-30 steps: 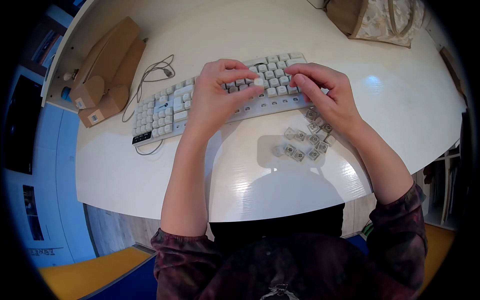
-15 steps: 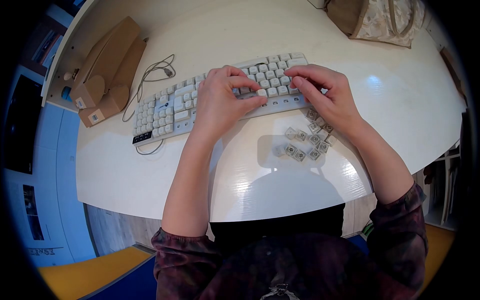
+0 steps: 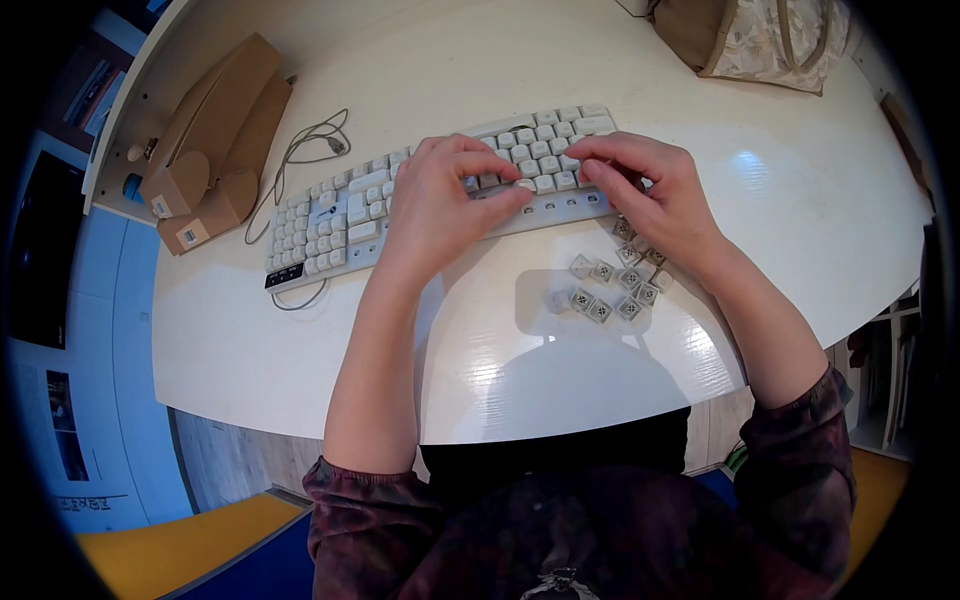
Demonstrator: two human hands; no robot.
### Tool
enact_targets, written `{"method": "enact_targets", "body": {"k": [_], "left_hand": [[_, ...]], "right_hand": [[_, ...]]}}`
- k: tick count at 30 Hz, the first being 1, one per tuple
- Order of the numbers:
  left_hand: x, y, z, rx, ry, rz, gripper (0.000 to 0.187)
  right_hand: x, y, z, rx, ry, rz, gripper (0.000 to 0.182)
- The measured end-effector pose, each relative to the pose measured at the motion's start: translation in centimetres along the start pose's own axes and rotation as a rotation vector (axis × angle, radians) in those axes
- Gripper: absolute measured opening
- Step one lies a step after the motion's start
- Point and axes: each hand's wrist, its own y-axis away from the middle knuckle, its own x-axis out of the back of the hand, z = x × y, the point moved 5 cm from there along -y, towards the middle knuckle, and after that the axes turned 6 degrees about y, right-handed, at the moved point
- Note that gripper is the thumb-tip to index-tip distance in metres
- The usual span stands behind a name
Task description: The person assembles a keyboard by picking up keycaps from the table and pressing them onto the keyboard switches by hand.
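Note:
A white keyboard lies at a slant on the table, with a row of bare switches along its near edge. My left hand rests over its middle, thumb and index fingertip closed on a white keycap at the lower rows. Over the right end hovers my right hand, its index finger and thumb slightly apart beside the keys, with nothing visible between them. Several loose keycaps lie in a cluster below the right hand, many with their undersides up. My right hand partly hides the keyboard's right edge.
Brown cardboard pieces stand at the left against the desk's side panel. A grey cable loops behind the keyboard. At the back right sits a beige patterned bag. The white table has a curved front edge near my body.
My left thumb and index finger have shifted slightly over the keycap. My right fingertips have moved a little to the left. The keyboard and the loose keycaps stay in place.

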Motion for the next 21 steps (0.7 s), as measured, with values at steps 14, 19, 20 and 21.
{"method": "enact_targets", "body": {"k": [14, 19, 20, 21], "left_hand": [[-0.2, -0.3, -0.8, -0.018, 0.079, 0.004, 0.027], [-0.3, -0.6, -1.4, -0.015, 0.124, -0.010, 0.025], [-0.3, -0.6, -1.5, -0.017, 0.130, -0.015, 0.024], [-0.3, -0.6, -1.5, -0.007, 0.149, -0.015, 0.024]], "right_hand": [[-1.7, 0.6, -1.3, 0.327, 0.376, -0.079, 0.027], [-3.0, 0.8, -1.2, 0.351, 0.572, -0.178, 0.034], [-3.1, 0.8, -1.3, 0.349, 0.584, -0.179, 0.033], [-3.1, 0.8, -1.4, 0.348, 0.595, -0.180, 0.033]]}}
